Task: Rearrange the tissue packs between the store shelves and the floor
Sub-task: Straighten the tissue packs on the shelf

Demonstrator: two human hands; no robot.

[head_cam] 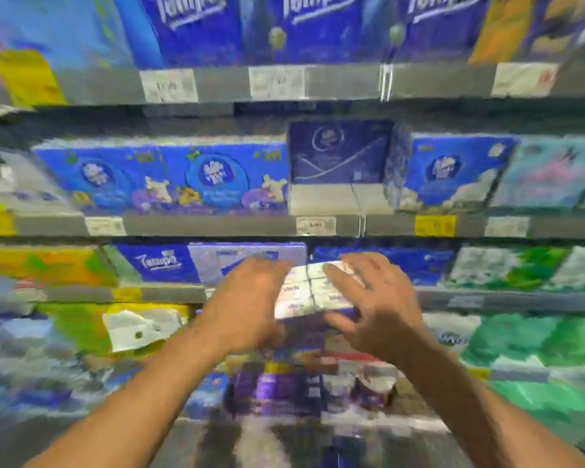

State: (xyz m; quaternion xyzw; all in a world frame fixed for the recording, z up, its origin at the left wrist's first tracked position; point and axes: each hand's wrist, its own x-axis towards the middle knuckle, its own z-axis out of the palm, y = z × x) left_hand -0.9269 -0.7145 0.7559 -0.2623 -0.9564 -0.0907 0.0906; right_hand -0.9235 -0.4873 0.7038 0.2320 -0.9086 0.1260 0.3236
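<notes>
A white and purple tissue pack [309, 290] hangs in front of the third shelf down, between both my hands. My left hand [247, 305] grips its left side, and my right hand [372, 305] lies over its right end with fingers spread and thumb underneath. Behind the pack a lilac tissue pack [237, 258] stands on that shelf next to a dark blue one [156, 263]. The picture is heavily blurred, so finer detail is lost.
Blue tissue packs [163, 177] fill the shelf above, with an open gap [338, 197] showing bare shelf board. Grey shelf rails [217, 226] carry price tags. Green packs [534, 342] sit at the right, yellow ones [48, 265] at the left. Purple packs [277, 390] lie low down.
</notes>
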